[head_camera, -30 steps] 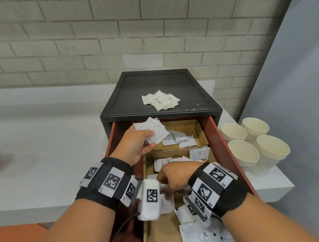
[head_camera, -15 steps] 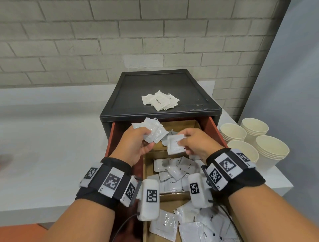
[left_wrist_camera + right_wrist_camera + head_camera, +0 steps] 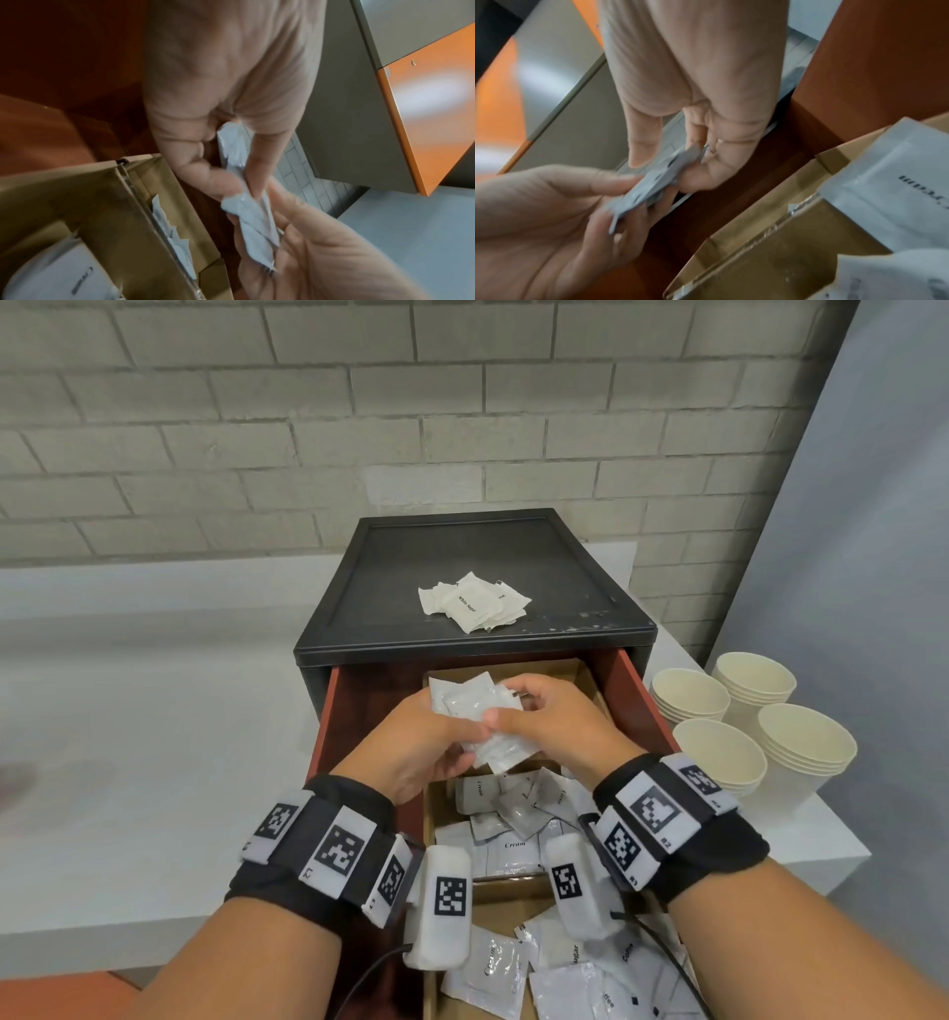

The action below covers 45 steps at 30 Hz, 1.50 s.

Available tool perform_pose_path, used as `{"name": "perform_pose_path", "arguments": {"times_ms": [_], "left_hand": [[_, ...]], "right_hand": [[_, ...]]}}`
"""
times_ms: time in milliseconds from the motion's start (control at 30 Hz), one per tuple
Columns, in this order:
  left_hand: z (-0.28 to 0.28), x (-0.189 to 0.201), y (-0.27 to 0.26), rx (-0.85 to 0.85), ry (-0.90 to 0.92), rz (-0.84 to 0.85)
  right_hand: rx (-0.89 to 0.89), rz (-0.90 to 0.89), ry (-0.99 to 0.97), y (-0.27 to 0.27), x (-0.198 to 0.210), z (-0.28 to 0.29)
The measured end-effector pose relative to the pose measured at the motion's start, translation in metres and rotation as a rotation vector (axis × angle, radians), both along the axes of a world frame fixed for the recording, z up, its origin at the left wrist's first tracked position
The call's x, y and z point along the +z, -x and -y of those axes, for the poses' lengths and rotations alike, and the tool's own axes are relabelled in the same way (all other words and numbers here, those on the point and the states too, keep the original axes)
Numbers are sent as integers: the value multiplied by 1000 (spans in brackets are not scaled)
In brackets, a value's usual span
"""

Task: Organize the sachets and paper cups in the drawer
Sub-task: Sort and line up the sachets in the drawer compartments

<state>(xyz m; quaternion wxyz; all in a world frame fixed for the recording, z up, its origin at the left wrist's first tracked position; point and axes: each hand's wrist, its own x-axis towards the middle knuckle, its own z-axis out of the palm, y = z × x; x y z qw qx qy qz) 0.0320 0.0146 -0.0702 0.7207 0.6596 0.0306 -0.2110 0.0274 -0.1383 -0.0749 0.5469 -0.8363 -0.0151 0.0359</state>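
Observation:
Over the back of the open drawer [image 3: 644, 706], both hands meet on one bundle of white sachets [image 3: 500, 749]. My left hand [image 3: 436, 737] grips the bundle from the left, thumb on top. My right hand [image 3: 518, 711] pinches the same bundle from the right. In the left wrist view the left fingers [image 3: 218, 182] and thumb clamp the sachets [image 3: 254, 221], and the right hand [image 3: 295, 233] holds their lower end. The right wrist view shows the right hand [image 3: 670, 168] pinching the sachets [image 3: 652, 188] against the left hand [image 3: 618, 199]. Paper cups [image 3: 744, 726] stand in stacks to the right.
Cardboard dividers [image 3: 513, 883] split the drawer into compartments. Loose sachets [image 3: 513, 819] labelled Cream fill the middle one, and more sachets [image 3: 565, 978] lie in the front one. A small sachet pile [image 3: 472, 606] lies on top of the black cabinet [image 3: 359, 608]. A white counter [image 3: 154, 737] runs along the left.
My right hand lifted a sachet out of the drawer, carried it back and left, and now presses it onto the bundle in my left hand. The left hand stayed nearly still.

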Motion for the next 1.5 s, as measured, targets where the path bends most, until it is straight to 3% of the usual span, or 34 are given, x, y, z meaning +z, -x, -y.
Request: {"name": "perform_pose_path", "arguments": {"times_ms": [100, 267, 600, 800, 933, 1033, 1333, 1500], "left_hand": [[1, 0, 3, -84, 18, 15], [0, 2, 3, -80, 36, 8], [4, 2, 2, 21, 24, -16], [3, 3, 3, 43, -16, 46], [2, 1, 1, 127, -41, 67], [1, 1, 1, 185, -44, 56], [-4, 1, -5, 356, -104, 23], [2, 2, -7, 272, -190, -74]], "right_hand": [[-22, 104, 47, 0, -3, -4], [-72, 77, -55, -3, 0, 6], [-109, 82, -33, -6, -2, 3], [-45, 40, -47, -4, 2, 5], [95, -120, -177, 3, 11, 12], [135, -143, -152, 6, 16, 17], [-22, -128, -101, 3, 21, 28], [-105, -113, -122, -2, 20, 31]]}}
